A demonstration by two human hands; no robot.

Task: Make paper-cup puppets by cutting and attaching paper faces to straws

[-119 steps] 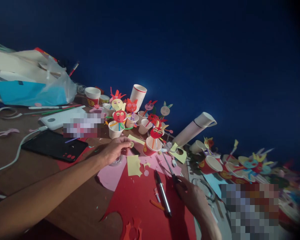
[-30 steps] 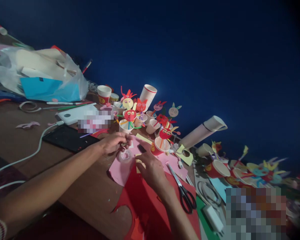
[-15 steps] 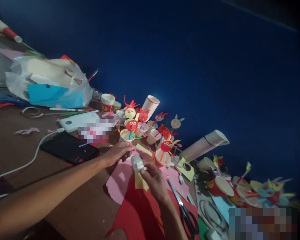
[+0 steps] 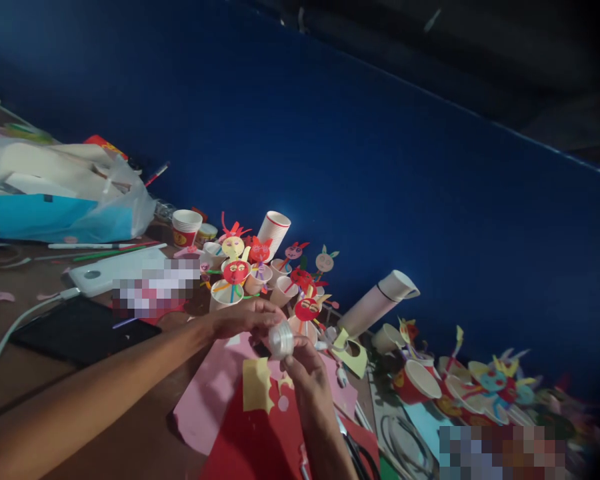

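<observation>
Between the fingers of my right hand (image 4: 307, 373) is a small roll of clear tape (image 4: 281, 341), its round side facing up toward me. My left hand (image 4: 247, 318) comes in from the left with its fingers bent together, and the fingertips meet the upper edge of the roll. Whether they pinch a loose end of tape is too small to see. Beneath both hands lie pink paper (image 4: 205, 393), red paper (image 4: 250, 433) and a yellow scrap with a wavy edge (image 4: 257, 385). Scissors (image 4: 357, 450) are partly hidden behind my right forearm.
Paper cups with paper-face figures, one of them red (image 4: 236, 272), stand beyond my hands. A white flask (image 4: 375, 303) leans at the back. To the left are a black phone (image 4: 75, 333), a white power bank (image 4: 115, 267) and a stuffed plastic bag (image 4: 65, 193). More decorated cups (image 4: 417, 383) fill the right.
My left fingers have come up against the tape roll, which was apart from them before. The view has shifted, so the cups and bag sit further left and lower.
</observation>
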